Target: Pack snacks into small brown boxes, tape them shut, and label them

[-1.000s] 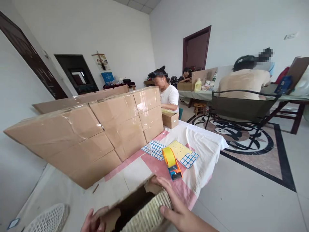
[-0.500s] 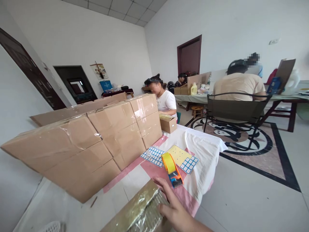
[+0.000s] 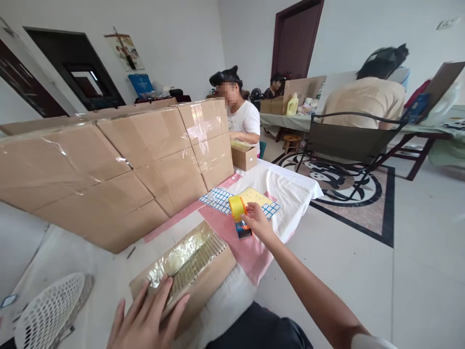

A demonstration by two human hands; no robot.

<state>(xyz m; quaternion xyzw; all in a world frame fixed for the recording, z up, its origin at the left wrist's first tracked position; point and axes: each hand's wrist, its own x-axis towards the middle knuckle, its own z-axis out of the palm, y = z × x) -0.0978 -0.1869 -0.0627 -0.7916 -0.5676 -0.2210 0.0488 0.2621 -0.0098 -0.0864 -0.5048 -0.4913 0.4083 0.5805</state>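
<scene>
A cardboard box, its top covered with shiny clear tape over a corrugated strip, lies in front of me on the table. My left hand rests on its near left end with fingers spread. Farther off, my right hand has its fingers and thumb at the right side of a tape dispenser. The dispenser has a yellow roll and an orange and blue body. Behind it lie sticker sheets with blue-edged labels and a yellowish backing sheet.
Stacked cardboard boxes form a wall on the left. A white perforated basket sits at the lower left. Across the table a co-worker sits by a smaller box. Another person sits in a chair to the right.
My right hand has left the box and reached forward to the tape dispenser. My left hand has come into view on the box. The view has shifted, showing more of the near table.
</scene>
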